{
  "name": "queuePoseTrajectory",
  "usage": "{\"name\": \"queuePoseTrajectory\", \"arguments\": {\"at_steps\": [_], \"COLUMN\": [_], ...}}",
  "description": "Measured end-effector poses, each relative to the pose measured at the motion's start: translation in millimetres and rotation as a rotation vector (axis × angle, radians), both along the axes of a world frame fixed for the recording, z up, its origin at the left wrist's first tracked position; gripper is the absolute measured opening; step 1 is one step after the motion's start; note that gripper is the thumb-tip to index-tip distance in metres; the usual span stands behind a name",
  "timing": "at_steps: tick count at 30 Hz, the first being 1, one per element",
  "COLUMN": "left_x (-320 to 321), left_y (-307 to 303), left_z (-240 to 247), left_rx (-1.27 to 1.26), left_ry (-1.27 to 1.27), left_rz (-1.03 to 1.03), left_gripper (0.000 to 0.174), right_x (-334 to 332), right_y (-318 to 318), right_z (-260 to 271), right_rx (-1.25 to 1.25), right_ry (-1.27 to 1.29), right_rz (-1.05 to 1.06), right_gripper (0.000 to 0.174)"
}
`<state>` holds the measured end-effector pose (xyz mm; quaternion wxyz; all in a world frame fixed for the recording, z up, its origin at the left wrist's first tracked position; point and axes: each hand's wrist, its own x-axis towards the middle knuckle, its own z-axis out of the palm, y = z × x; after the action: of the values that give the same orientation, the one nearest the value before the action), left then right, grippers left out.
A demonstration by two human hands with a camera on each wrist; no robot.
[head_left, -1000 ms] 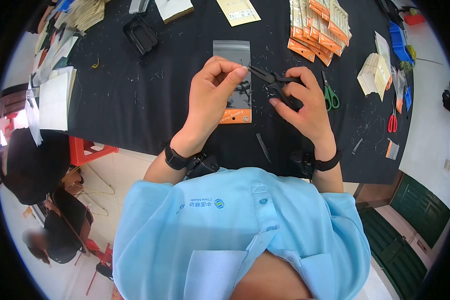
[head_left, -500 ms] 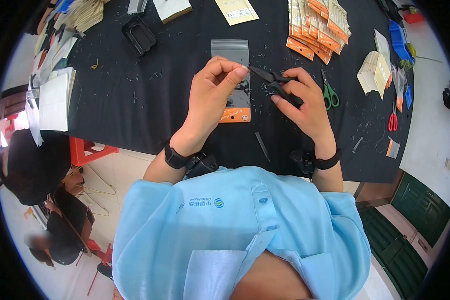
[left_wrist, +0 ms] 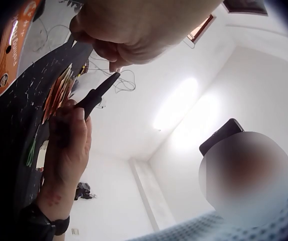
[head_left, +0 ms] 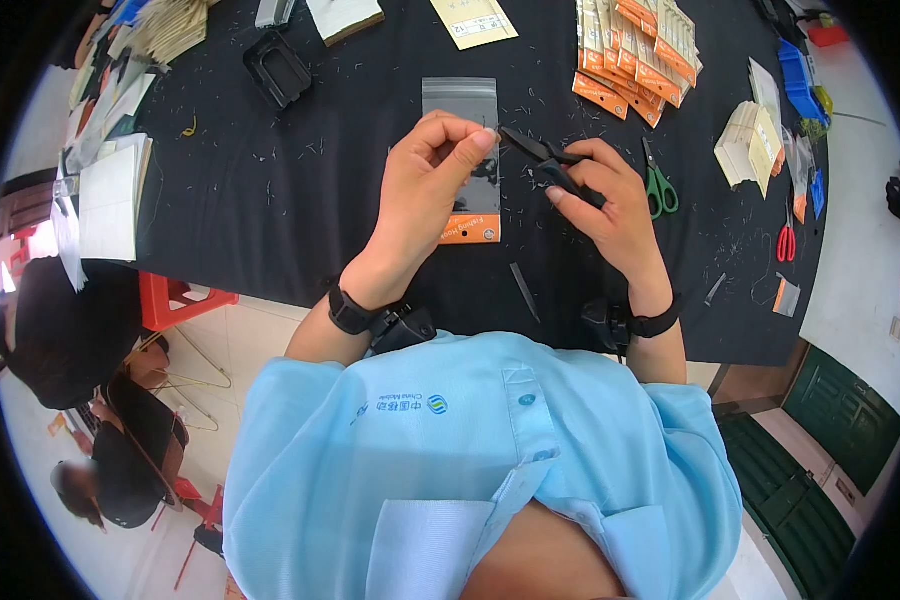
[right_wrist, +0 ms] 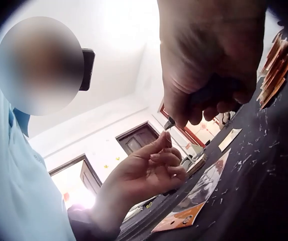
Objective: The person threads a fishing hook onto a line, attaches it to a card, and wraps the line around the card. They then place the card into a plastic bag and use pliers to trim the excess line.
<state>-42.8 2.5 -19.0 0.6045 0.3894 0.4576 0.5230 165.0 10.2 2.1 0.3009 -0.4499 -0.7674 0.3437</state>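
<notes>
My left hand [head_left: 430,180] pinches a very thin fishing line between thumb and forefinger. Loops of that line [left_wrist: 129,83] hang by the fingertips in the left wrist view. Black long-nose pliers [head_left: 526,145] are gripped in my right hand [head_left: 620,205], their nose pointing at the left fingertips and close to them. Whatever small piece sits at the pinch is hidden by the fingers. Under the left hand a clear zip packet [head_left: 460,97] lies on the black cloth, its orange header [head_left: 475,230] printed "Fishing Hook" and dark hooks showing inside.
Orange-headed packets [head_left: 635,60] are piled beyond the right hand. Green-handled scissors [head_left: 662,190] lie just right of it, red-handled scissors [head_left: 785,243] farther out. A black tray [head_left: 278,70] and a paper stack [head_left: 110,200] stand left. Short line clippings litter the cloth.
The pliers have turned in my right hand and their tip has drawn slightly back from the left fingertips. The left hand keeps its pinch almost unmoved.
</notes>
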Motion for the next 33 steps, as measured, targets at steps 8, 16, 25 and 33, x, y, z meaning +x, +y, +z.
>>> {"name": "queuePoseTrajectory", "arguments": {"at_steps": [8, 16, 25, 33], "left_x": [-2, 3, 1, 0], "left_y": [3, 2, 1, 1], "left_z": [-10, -4, -5, -7], "left_rx": [-0.01, -0.027, -0.051, -0.041], "left_ry": [0.006, 0.083, 0.071, 0.007], "left_rz": [0.079, 0.029, 0.023, 0.015], "left_gripper": [0.013, 0.017, 0.018, 0.015], "right_x": [13, 16, 4, 0], "right_y": [4, 1, -2, -1], "right_z": [4, 11, 1, -1], "right_rx": [-0.202, -0.014, -0.004, -0.009], "right_ry": [0.419, 0.07, -0.005, -0.033], "right_rz": [-0.473, -0.153, -0.007, 0.027], "right_gripper": [0.015, 0.021, 0.024, 0.024]}}
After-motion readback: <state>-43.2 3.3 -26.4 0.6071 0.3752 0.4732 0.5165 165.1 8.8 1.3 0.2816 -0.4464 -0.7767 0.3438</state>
